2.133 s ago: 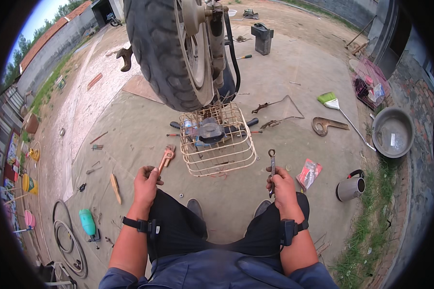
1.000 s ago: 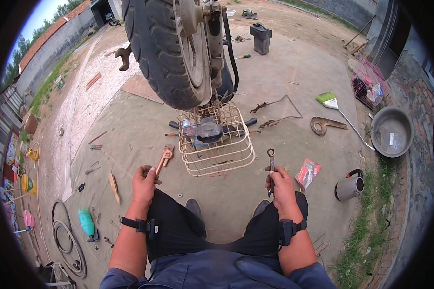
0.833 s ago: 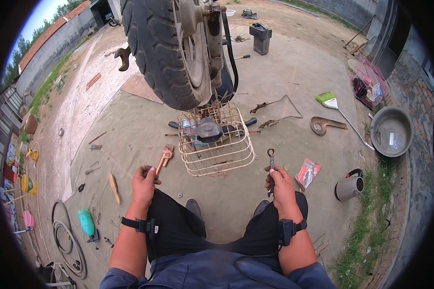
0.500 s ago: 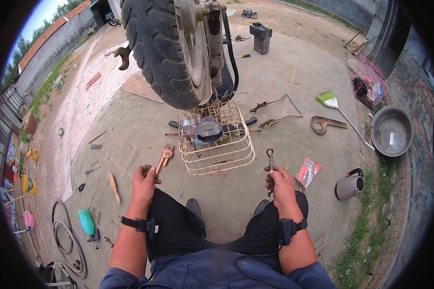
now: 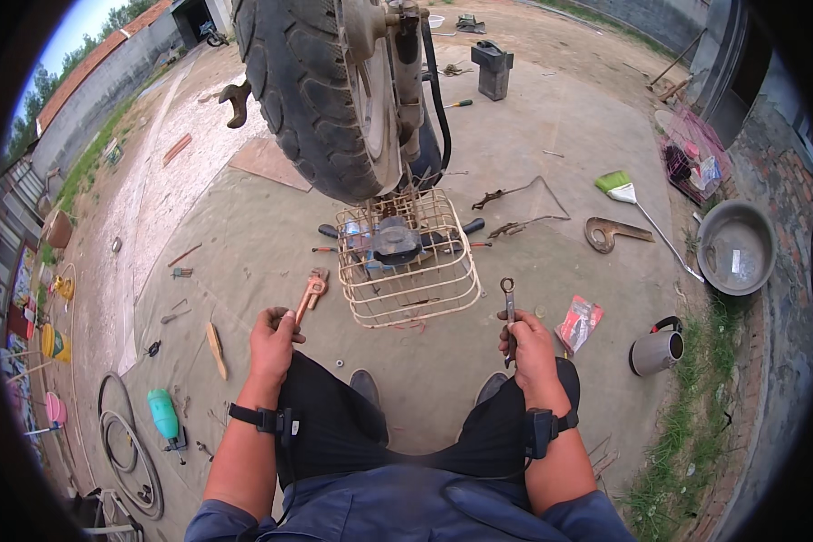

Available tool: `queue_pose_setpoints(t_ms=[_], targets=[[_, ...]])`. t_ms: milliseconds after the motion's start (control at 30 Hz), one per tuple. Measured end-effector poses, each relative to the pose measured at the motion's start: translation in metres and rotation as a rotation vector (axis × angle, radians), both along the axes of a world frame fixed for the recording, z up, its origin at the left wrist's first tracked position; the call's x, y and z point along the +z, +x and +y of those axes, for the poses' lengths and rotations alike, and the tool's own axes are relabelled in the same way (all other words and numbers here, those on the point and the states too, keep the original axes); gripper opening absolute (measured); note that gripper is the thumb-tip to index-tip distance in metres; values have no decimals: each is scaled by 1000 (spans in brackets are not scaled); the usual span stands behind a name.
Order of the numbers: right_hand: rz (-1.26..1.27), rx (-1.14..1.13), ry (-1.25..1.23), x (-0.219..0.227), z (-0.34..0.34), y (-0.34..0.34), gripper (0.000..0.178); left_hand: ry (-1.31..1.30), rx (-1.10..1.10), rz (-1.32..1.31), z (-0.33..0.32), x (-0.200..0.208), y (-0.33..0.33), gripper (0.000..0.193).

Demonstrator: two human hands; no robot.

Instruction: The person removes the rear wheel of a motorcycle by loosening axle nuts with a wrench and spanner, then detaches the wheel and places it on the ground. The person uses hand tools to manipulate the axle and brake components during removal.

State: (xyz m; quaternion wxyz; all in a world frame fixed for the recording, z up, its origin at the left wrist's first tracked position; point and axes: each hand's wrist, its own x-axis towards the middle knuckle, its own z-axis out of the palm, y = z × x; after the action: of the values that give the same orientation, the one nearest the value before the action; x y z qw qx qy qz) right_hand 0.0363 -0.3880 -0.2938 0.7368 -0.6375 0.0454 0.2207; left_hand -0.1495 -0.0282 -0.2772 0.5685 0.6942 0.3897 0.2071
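My left hand (image 5: pixel 273 345) is closed around the handle of an orange pipe wrench (image 5: pixel 313 287), its jaw pointing up and away from me. In my right hand (image 5: pixel 531 348) is a dark combination wrench (image 5: pixel 509 312), ring end up, the lower end showing below the fingers. Both hands hover over my knees, apart from the vehicle. Ahead stands an upturned two-wheeler with its worn tyre (image 5: pixel 303 108) in the air. Below the wheel a cream wire basket (image 5: pixel 411 303) rests near the ground, with a dark part showing through its bars. A rusty open-ended wrench head (image 5: pixel 236 104) sticks out beside the tyre.
To the right lie a red-and-white packet (image 5: pixel 580 322), a steel kettle (image 5: pixel 656 352), a rusty hooked plate (image 5: pixel 616 235), a green-white broom (image 5: pixel 616 187) and a grey basin (image 5: pixel 736 247). On the left are a wooden handle (image 5: pixel 217 350), a teal bottle (image 5: pixel 163 414) and a coiled hose (image 5: pixel 128 452).
The whole view has shifted very slightly. Both hands keep their wrenches in nearly the same place.
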Motion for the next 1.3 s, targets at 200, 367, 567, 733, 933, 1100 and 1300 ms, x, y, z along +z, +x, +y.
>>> queue_pose_setpoints(t_ms=[200,367,567,733,933,1100,1300], targets=[[-13,3,-2,0,0,0,30,0,1,-2,0,-1,1,27],[-6,4,-5,-2,-1,1,32,-3,-1,-13,0,0,1,27],[-14,9,-2,-2,-1,0,33,-15,1,-21,2,-3,0,27],[-17,11,2,-2,-2,-1,34,12,5,-12,4,-8,-1,23],[-17,17,0,-4,-2,0,36,6,12,-7,3,-6,0,25],[-10,12,1,-4,-2,0,37,-7,20,-27,0,-2,0,27],[-21,13,-3,-4,-3,-1,36,-7,17,-19,0,-2,0,26]])
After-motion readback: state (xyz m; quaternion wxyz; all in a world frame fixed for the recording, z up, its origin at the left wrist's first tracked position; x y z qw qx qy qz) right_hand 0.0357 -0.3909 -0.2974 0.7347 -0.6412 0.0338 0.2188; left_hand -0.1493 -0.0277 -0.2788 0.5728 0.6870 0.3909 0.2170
